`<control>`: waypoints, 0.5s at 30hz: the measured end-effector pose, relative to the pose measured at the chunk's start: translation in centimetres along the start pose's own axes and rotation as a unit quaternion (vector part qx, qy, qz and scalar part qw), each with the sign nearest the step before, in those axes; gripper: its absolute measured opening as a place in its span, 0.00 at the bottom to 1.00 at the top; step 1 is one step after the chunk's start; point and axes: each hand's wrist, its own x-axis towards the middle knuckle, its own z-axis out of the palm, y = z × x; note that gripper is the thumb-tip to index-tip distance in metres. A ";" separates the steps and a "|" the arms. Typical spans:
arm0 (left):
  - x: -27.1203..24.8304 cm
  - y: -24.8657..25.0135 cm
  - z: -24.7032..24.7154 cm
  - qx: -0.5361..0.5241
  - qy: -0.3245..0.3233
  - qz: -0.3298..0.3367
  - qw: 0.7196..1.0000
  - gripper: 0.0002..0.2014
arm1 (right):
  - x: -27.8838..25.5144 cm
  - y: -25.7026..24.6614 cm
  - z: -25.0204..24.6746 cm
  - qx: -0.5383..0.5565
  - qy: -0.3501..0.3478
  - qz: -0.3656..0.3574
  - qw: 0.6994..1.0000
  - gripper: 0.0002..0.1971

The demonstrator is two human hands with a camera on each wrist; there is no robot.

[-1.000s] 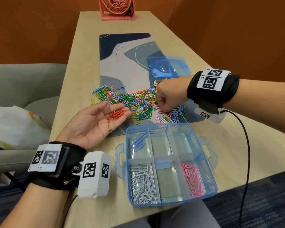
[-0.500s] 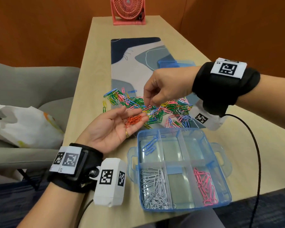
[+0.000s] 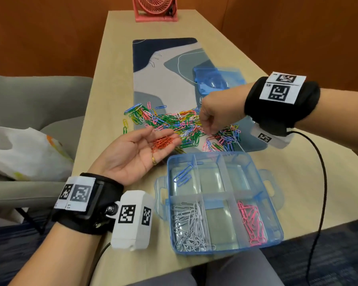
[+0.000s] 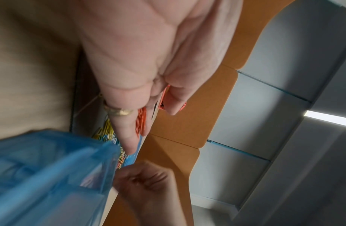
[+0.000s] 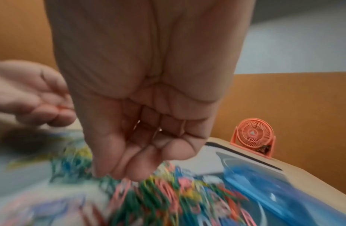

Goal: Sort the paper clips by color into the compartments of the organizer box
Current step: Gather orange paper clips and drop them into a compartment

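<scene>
While the left hand (image 3: 132,155) lies palm up at centre left of the head view, fingers (image 3: 163,134) straight and relaxed, a small bunch of orange clips (image 3: 162,143) rests on them. The right hand (image 3: 217,114) hangs at centre right over the mixed pile of paper clips (image 3: 180,124) on the desk mat (image 3: 165,75), its fingers (image 5: 118,162) curled and pressed together; whether they pinch a clip cannot be told. The organizer box (image 3: 275,205) sits on the surface (image 3: 116,48) at lower centre, holding blue clips (image 3: 183,175) in its upper left compartment, white clips (image 3: 189,226) lower left and pink clips (image 3: 251,223) lower right.
</scene>
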 end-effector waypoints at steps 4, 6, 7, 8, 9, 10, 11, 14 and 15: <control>0.0 0.2 -0.3 0.015 0.011 0.028 0.999 0.26 | 0.2 0.7 1.5 -0.008 -0.016 0.009 1.000 0.03; 0.1 0.3 -0.5 0.022 0.019 0.039 0.999 0.29 | 0.3 0.6 1.7 -0.013 -0.010 0.014 1.000 0.02; 0.1 0.3 -0.6 0.026 0.021 0.041 0.999 0.30 | 0.4 0.6 1.8 -0.015 -0.007 0.015 1.000 0.04; 0.1 0.4 -0.7 0.029 0.024 0.043 0.998 0.30 | 0.4 0.5 1.9 -0.015 -0.003 0.015 1.000 0.07; 0.1 0.4 -0.8 0.031 0.027 0.043 0.998 0.31 | 0.5 0.5 2.0 -0.014 -0.002 0.017 1.000 0.10; 0.1 0.4 -0.8 0.034 0.029 0.043 0.998 0.31 | 0.5 0.5 2.1 -0.010 -0.002 0.016 1.000 0.12; 0.1 0.4 -0.9 0.035 0.030 0.043 0.998 0.31 | 0.4 0.6 2.2 -0.005 -0.006 0.017 1.000 0.12; 0.2 0.3 -0.9 0.038 0.035 0.037 0.998 0.29 | -0.2 0.5 1.6 0.033 0.006 0.013 0.999 0.09; 0.2 0.3 -0.9 0.041 0.037 0.031 0.998 0.27 | -0.4 0.4 1.2 0.050 0.026 0.007 0.998 0.08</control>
